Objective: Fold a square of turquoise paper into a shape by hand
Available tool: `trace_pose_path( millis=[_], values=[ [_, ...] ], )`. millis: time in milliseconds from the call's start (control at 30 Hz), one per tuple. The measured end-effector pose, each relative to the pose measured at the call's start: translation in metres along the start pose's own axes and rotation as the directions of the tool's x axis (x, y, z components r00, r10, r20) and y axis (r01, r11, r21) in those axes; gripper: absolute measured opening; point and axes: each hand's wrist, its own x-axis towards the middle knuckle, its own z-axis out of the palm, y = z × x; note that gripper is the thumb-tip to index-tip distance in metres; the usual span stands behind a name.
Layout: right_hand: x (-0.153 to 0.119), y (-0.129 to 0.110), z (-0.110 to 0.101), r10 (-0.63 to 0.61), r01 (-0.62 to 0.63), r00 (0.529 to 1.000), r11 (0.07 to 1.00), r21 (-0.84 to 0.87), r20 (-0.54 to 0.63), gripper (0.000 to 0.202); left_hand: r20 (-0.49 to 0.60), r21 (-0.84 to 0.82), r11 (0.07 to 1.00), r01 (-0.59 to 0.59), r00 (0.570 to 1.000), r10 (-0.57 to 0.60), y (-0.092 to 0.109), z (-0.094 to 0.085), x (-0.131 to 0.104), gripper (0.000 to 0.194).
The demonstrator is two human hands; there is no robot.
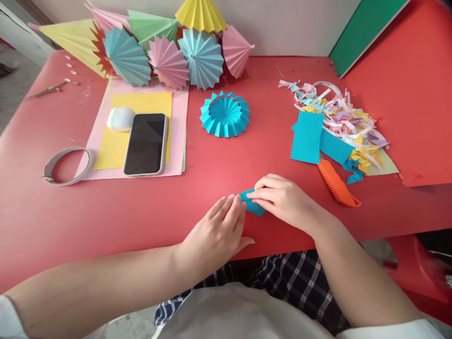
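Observation:
A small folded piece of blue paper lies at the front of the red table, between my hands. My left hand presses its fingertips together on the paper's left end, with the thumb apart and lower down. The fingers of my right hand are closed on the upper right part of it. Both hands cover much of the paper, so its full shape is hidden. Beyond them sits a blue pleated paper ring with a sunken middle.
Folded paper umbrellas in several colours stand at the back. On the left, a phone and white earbud case rest on paper sheets, beside a grey band. Rightward are blue paper pieces, paper scraps and an orange comb-like tool.

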Motion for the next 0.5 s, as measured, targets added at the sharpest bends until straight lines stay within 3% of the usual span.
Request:
trace_pose_path(
  millis=[200,500],
  values=[
    [0.0001,-0.0061,-0.0010,-0.040,0.044,0.999,0.992,-0.117,0.037,0.024,-0.027,-0.024,1.000,-0.005,1.000,0.005,-0.0010,0.0013,-0.0004,0.058],
    [-0.0008,-0.0080,-0.0005,-0.029,0.037,0.998,0.989,-0.145,0.054,0.026,-0.038,-0.018,1.000,-0.018,0.999,0.017,-0.0010,0.0018,-0.0003,0.057]
  ],
)
